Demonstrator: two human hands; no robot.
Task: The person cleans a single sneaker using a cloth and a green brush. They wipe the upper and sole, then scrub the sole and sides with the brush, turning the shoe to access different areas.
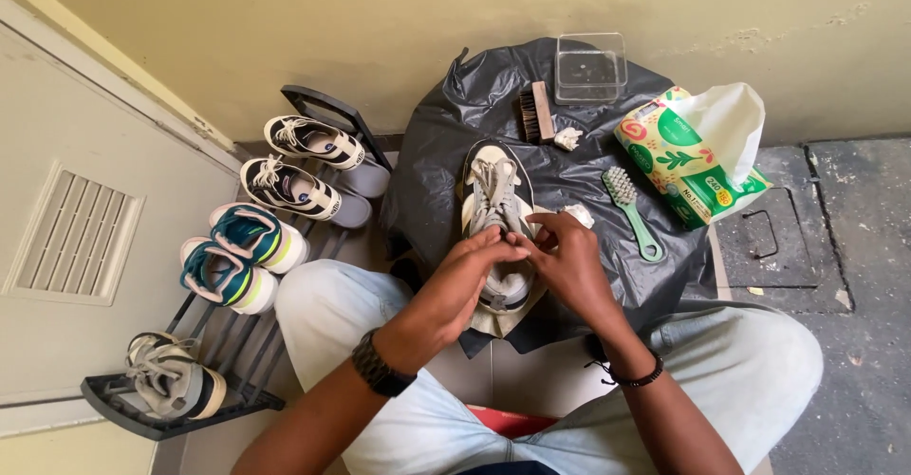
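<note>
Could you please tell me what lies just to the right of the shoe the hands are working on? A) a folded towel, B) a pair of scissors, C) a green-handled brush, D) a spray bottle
C: a green-handled brush lies on the black plastic sheet right of the grey shoe, which the left hand and right hand touch at its laces.

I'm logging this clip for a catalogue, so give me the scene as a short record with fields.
setting: floor by a yellow wall
surface: black plastic sheet
left hand: on the grey shoe, fingers at the laces
right hand: at the same laces
near the shoe: green brush, wooden brush, clear plastic box, packet of tissues
left of the person: shoe rack with five shoes
</note>
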